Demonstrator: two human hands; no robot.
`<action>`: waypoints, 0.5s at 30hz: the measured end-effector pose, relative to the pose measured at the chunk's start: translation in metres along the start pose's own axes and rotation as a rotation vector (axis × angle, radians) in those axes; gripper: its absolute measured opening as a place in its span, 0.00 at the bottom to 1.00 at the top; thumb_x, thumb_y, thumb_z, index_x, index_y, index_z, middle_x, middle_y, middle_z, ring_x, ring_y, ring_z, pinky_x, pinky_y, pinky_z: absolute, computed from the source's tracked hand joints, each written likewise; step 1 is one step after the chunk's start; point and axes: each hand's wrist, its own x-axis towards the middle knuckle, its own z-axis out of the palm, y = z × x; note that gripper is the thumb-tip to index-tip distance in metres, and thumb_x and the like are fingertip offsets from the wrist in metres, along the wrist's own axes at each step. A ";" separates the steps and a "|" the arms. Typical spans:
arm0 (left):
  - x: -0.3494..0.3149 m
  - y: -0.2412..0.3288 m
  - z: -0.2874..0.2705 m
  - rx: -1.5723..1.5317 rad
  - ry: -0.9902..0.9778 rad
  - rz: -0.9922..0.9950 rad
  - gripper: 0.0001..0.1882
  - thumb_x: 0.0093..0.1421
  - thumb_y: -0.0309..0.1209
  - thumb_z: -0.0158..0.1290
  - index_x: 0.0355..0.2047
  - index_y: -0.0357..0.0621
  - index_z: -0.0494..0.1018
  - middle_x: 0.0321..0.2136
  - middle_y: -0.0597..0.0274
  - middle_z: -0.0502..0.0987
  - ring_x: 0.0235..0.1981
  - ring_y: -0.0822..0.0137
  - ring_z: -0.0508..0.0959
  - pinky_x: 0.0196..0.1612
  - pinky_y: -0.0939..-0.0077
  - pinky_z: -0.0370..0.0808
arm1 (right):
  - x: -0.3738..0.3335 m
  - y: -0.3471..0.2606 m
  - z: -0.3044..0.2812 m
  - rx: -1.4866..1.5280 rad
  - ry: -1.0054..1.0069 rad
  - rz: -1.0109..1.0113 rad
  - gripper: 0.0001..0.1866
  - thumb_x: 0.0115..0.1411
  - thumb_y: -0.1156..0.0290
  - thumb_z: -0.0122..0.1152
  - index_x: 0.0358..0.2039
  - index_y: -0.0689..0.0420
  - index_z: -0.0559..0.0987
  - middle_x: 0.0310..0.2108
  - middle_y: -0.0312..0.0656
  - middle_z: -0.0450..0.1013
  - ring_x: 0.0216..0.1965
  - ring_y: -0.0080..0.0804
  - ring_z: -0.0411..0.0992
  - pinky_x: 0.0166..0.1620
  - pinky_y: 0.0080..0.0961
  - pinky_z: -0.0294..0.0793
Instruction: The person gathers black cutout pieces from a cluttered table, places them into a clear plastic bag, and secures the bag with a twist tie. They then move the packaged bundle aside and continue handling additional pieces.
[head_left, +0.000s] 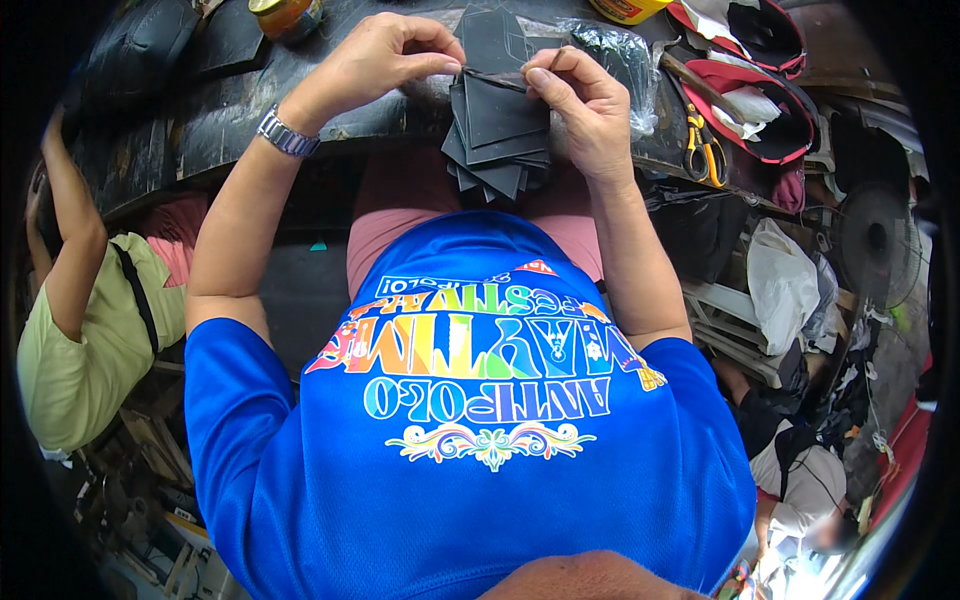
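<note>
A stack of thin, flat black pieces (500, 125) hangs fanned out over the table's near edge, above my lap. Across its upper part runs a narrow dark strip (495, 81), stretched between my two hands. My left hand (400, 52), with a metal watch on its wrist, pinches the strip's left end between thumb and fingertips. On the other side, my right hand (585, 100) is closed on the right end, and a short dark tail pokes up by its fingers. More flat black pieces (492, 38) lie on the table just beyond.
Scissors with orange-and-black handles (704, 150) lie at the dark table's (350, 125) right edge, near red-trimmed black items (755, 105). Clear plastic (625, 60) sits beyond my right hand. A jar (287, 15) stands far left. Another person (95, 340) works at left; a fan (878, 235) stands right.
</note>
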 end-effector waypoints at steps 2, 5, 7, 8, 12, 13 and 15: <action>-0.005 0.001 0.001 0.119 0.061 0.022 0.10 0.63 0.32 0.56 0.39 0.39 0.78 0.32 0.64 0.79 0.35 0.74 0.78 0.42 0.79 0.76 | -0.001 -0.002 -0.001 -0.113 -0.004 -0.029 0.06 0.62 0.77 0.60 0.37 0.63 0.81 0.33 0.36 0.76 0.36 0.21 0.73 0.41 0.18 0.72; -0.010 0.002 0.006 0.140 0.100 0.049 0.10 0.63 0.31 0.56 0.39 0.38 0.78 0.32 0.62 0.79 0.35 0.72 0.78 0.43 0.78 0.76 | -0.002 -0.006 0.003 -0.517 -0.109 -0.248 0.06 0.62 0.77 0.59 0.38 0.65 0.81 0.33 0.38 0.77 0.38 0.22 0.74 0.42 0.19 0.72; -0.013 0.000 0.010 0.098 0.095 0.005 0.09 0.63 0.31 0.56 0.39 0.38 0.78 0.31 0.63 0.78 0.35 0.74 0.77 0.43 0.79 0.75 | -0.002 -0.008 0.009 -0.611 -0.183 -0.357 0.06 0.63 0.77 0.57 0.37 0.65 0.80 0.33 0.39 0.77 0.39 0.22 0.74 0.42 0.19 0.72; -0.014 -0.001 0.012 0.069 0.097 -0.002 0.09 0.63 0.31 0.56 0.39 0.38 0.78 0.31 0.63 0.78 0.35 0.74 0.77 0.43 0.79 0.75 | -0.003 -0.009 0.010 -0.528 -0.184 -0.275 0.06 0.63 0.77 0.57 0.37 0.65 0.80 0.34 0.39 0.77 0.39 0.23 0.74 0.42 0.20 0.72; -0.016 -0.012 0.015 0.069 0.129 -0.015 0.10 0.63 0.31 0.56 0.38 0.36 0.77 0.31 0.63 0.78 0.35 0.75 0.76 0.42 0.78 0.73 | -0.006 -0.014 0.007 -0.189 -0.222 -0.024 0.09 0.65 0.73 0.53 0.35 0.66 0.78 0.38 0.42 0.76 0.42 0.25 0.73 0.46 0.19 0.69; -0.017 -0.014 0.016 0.072 0.133 -0.026 0.10 0.63 0.31 0.56 0.38 0.36 0.77 0.31 0.64 0.78 0.35 0.75 0.75 0.41 0.78 0.73 | -0.007 -0.015 0.004 -0.109 -0.231 0.008 0.10 0.66 0.72 0.51 0.34 0.66 0.78 0.38 0.43 0.76 0.43 0.26 0.72 0.47 0.20 0.69; -0.016 -0.016 0.019 0.068 0.134 -0.048 0.10 0.63 0.31 0.55 0.38 0.36 0.77 0.31 0.64 0.78 0.34 0.74 0.75 0.41 0.78 0.73 | -0.007 -0.015 -0.001 0.001 -0.244 0.013 0.13 0.67 0.70 0.49 0.30 0.64 0.77 0.36 0.44 0.76 0.44 0.30 0.71 0.51 0.23 0.67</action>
